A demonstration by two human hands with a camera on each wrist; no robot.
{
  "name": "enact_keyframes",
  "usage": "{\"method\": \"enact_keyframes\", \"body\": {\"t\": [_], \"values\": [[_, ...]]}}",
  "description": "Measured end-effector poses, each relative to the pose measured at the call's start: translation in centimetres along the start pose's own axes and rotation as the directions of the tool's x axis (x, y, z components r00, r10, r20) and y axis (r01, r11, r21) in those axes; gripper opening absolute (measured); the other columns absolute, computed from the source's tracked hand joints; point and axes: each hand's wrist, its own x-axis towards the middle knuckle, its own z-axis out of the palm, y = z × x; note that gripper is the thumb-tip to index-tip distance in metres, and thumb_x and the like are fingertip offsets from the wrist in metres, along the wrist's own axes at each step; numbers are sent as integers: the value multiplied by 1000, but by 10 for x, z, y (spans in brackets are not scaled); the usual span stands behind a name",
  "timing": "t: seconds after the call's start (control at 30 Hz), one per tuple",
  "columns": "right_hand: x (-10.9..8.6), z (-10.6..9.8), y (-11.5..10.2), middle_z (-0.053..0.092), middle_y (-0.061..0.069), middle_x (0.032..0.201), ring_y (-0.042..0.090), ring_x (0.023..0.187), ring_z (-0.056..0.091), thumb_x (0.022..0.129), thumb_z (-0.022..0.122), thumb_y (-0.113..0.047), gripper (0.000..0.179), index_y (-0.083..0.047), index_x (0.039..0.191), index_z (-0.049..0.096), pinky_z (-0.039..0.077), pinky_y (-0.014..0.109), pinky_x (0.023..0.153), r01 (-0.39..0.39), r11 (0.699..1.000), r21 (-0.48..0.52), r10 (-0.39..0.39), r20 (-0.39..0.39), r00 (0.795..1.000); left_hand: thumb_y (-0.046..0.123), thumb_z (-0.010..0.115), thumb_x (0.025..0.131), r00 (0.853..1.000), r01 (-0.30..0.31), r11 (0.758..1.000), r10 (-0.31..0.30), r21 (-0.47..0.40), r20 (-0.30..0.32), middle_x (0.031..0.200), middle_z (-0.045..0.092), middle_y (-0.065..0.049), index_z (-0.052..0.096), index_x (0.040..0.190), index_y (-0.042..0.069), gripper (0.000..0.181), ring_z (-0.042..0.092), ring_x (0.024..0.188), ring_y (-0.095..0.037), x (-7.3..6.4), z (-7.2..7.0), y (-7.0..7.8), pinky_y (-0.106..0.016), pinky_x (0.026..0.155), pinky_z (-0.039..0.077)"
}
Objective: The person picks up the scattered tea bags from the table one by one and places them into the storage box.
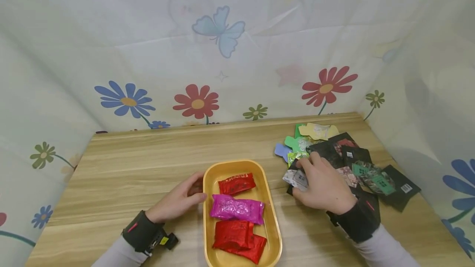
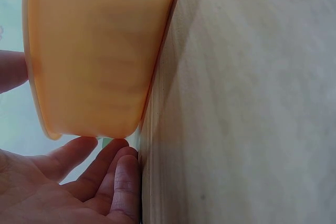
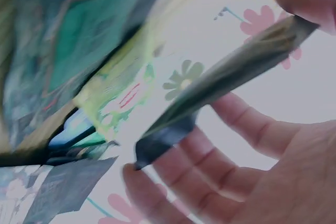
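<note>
Touching one tray (image 1: pixel 273 226) holding three red packets (image 1: pixel 231 234) and one purple packet (image 1: pixel 237 210) with left hand (image 1: pixel 177 199) loosely extended; pinching one black packet (image 3: pixel 220 80) in curled right hand (image 1: pixel 326 184).

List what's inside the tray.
In the tray: far red packet, pink packet, then at least two more, overlapping: upper red packet partly covering lower red packet. Anything beneath the packets is hidden.
</note>
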Motion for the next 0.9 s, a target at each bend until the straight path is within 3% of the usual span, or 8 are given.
{"method": "enact_keyframes", "body": {"t": [0.13,0.23,0.43,0.53,0.63,0.9], "values": [[2,-5,-13,48,-3,98,12,82,46,65,76,-45,53,-16,109,65,45,29,68,106,991,80,-102,-48,994,22,58,97,1000,-10,1000,10,-2,2,143,51,-11,36,153,13,61,56,124,-24,0,0,-1,-29,101,46],[6,-7,-30,46,-5,100,8,81,43,66,76,-44,51,-19,109,65,42,25,66,223,962,156,-211,-90,973,22,58,97,1000,-10,1000,10,-4,0,143,51,-11,37,153,14,61,57,123,-24,0,0,-1,-29,101,46],[25,-12,-71,45,-8,105,4,89,42,67,76,-42,50,-21,111,65,42,22,70,434,848,303,-410,-140,901,25,59,96,1000,5,1000,-5,-2,-3,144,50,-10,37,153,14,61,56,125,-24,-1,0,0,-28,101,46],[38,-13,-89,46,-8,106,5,93,41,68,74,-45,49,-21,111,65,41,23,72,514,806,293,-487,-164,858,24,59,96,1000,4,1000,-4,-4,-11,144,51,-10,37,152,13,61,56,124,-25,-1,0,1,-29,101,45],[49,-15,-101,47,-8,107,5,94,41,69,73,-49,50,-22,111,65,41,21,70,558,786,266,-529,-178,830,22,59,96,1000,1,1000,-1,-7,-15,143,51,-9,37,152,14,61,56,124,-24,-1,0,1,-29,102,45],[66,-13,-117,46,-5,110,6,99,40,71,71,-51,54,-20,115,65,43,21,78,603,747,279,-586,-151,796,25,60,95,1000,-8,1000,8,-24,-5,145,49,-5,36,152,15,63,56,125,-24,-1,-1,0,-30,103,45]]}}
